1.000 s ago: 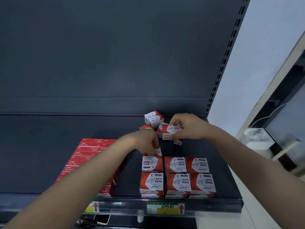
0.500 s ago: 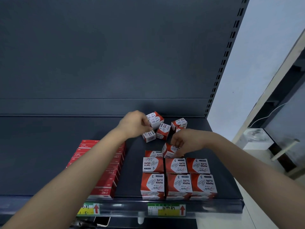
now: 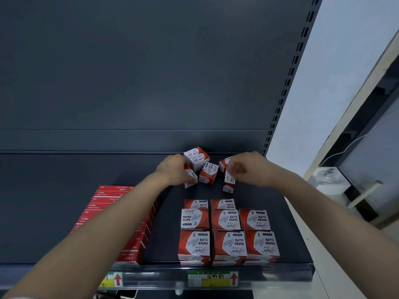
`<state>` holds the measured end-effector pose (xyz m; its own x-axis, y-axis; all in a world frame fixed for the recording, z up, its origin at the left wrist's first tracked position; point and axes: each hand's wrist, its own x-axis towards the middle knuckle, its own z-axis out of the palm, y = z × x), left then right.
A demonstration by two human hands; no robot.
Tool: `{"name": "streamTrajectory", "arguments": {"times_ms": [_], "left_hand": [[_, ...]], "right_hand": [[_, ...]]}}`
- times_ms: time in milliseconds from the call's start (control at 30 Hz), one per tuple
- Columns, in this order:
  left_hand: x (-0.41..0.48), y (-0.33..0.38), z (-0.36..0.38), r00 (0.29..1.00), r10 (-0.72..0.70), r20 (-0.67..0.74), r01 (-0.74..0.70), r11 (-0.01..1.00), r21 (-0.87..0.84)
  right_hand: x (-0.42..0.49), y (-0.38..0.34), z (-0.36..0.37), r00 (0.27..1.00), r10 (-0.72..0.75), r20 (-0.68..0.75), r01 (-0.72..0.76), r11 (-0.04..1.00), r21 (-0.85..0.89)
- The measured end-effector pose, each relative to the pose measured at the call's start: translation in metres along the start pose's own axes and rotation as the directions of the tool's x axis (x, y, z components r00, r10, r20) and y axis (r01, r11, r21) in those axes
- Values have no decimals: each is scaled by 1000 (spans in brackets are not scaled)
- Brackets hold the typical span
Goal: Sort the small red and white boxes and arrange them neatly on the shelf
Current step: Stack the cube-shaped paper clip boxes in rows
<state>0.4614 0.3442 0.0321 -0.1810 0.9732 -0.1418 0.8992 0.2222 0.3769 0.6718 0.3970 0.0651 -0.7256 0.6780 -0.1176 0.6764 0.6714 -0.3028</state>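
Red and white paper clip boxes (image 3: 228,234) stand in neat rows at the front right of the dark shelf (image 3: 259,266). Behind them lies a loose heap of the same boxes (image 3: 208,172) near the back panel. My left hand (image 3: 174,170) grips one small box (image 3: 191,180) at the left edge of that heap. My right hand (image 3: 246,169) pinches another box (image 3: 229,180) at the heap's right side, tilted on end. One more box (image 3: 197,157) lies askew at the very back.
Rows of flat red staple boxes (image 3: 112,214) fill the shelf's left front. Price tags (image 3: 212,278) with red arrows sit on the shelf's front rail. A slotted upright (image 3: 287,83) bounds the shelf on the right, with a white wall beyond.
My right hand left a box in the third row and moved back up to the heap, where it now pinches another box. My left hand slid slightly down onto a box.
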Motion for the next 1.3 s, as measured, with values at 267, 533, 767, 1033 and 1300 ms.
{"name": "streamTrajectory", "arguments": {"times_ms": [267, 533, 767, 1033, 1300], "left_hand": [[-27, 10, -27, 997, -76, 7, 76, 983, -169], [-43, 27, -23, 1000, -22, 18, 21, 999, 42], [-49, 40, -14, 995, 43, 92, -57, 986, 157], [-43, 23, -19, 944, 94, 315, -110, 993, 33], [-37, 10, -15, 898, 207, 389, -111, 961, -255]], "right_hand": [[13, 10, 22, 983, -183, 36, 178, 866, -467], [-2, 14, 20, 992, -124, 20, 118, 866, -486], [-11, 16, 20, 995, 5, 96, 25, 952, -305], [-13, 30, 20, 991, 110, 72, -109, 994, -16], [-15, -11, 2, 985, -57, 164, 28, 985, 172]]}}
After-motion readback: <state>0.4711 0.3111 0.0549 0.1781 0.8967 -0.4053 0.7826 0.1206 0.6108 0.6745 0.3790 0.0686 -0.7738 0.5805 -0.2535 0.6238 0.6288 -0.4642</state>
